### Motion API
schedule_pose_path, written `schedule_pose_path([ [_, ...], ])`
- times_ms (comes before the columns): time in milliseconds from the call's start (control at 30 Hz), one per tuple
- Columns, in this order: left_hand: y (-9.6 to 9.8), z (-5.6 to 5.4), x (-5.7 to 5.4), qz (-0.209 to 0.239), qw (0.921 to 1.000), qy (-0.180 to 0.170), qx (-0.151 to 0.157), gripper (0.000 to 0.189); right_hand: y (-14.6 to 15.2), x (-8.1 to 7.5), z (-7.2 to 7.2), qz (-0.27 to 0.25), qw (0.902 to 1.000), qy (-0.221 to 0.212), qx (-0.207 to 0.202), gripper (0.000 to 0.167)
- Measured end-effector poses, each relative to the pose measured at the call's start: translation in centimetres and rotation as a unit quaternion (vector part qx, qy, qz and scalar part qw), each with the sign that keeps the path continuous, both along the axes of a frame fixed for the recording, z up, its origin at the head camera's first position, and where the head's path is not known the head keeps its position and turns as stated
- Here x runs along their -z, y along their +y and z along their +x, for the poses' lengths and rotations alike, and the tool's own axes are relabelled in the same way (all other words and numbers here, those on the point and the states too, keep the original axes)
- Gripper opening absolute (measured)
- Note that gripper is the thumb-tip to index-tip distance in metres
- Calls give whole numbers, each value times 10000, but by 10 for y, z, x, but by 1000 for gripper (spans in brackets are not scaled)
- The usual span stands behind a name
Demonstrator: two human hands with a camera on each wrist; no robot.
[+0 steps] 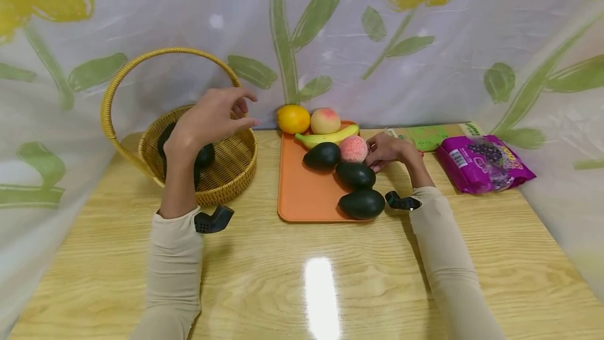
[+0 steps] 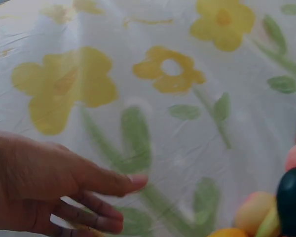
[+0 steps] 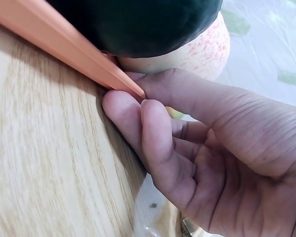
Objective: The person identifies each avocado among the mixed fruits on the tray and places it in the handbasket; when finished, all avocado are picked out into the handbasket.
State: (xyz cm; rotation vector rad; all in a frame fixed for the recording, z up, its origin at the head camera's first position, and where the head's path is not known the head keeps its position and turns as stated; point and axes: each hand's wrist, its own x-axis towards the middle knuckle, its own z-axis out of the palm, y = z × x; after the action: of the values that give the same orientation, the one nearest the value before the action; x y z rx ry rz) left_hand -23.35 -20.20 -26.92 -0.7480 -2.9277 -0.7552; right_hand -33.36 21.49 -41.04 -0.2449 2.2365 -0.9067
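An orange tray (image 1: 302,198) lies on the table. Its right rim is pinched between the thumb and fingers of my right hand (image 1: 389,148), as the right wrist view shows close up. On the tray are three dark green avocados (image 1: 362,204), a banana (image 1: 330,137), an orange fruit (image 1: 293,118), a pale peach (image 1: 325,120) and a speckled pink peach (image 1: 354,148), the last beside my right fingertips. My left hand (image 1: 209,114) hovers over a wicker basket (image 1: 231,190), fingers loosely bent and holding nothing. Dark green avocados (image 1: 205,156) sit in the basket, partly hidden by that hand.
The basket's tall handle (image 1: 174,50) arches up behind my left hand. Right of the tray lie a purple snack bag (image 1: 483,164) and a green package (image 1: 429,136). A flower-printed sheet (image 1: 330,56) hangs behind the wooden table (image 1: 255,277).
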Motion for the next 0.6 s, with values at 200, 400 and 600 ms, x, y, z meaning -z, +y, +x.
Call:
schedule_pose_path([
  [200,27,-1,6,197,9992,150,310,45,2,-1,-2,-73,9999,-62,108,33],
  [400,41,-3,13,42,9984,67,561,47,3,-3,1,-33,10000,-34,58,32],
  [600,63,-6,22,-137,9958,-154,891,51,6,-5,1,-32,10000,-35,66,33],
])
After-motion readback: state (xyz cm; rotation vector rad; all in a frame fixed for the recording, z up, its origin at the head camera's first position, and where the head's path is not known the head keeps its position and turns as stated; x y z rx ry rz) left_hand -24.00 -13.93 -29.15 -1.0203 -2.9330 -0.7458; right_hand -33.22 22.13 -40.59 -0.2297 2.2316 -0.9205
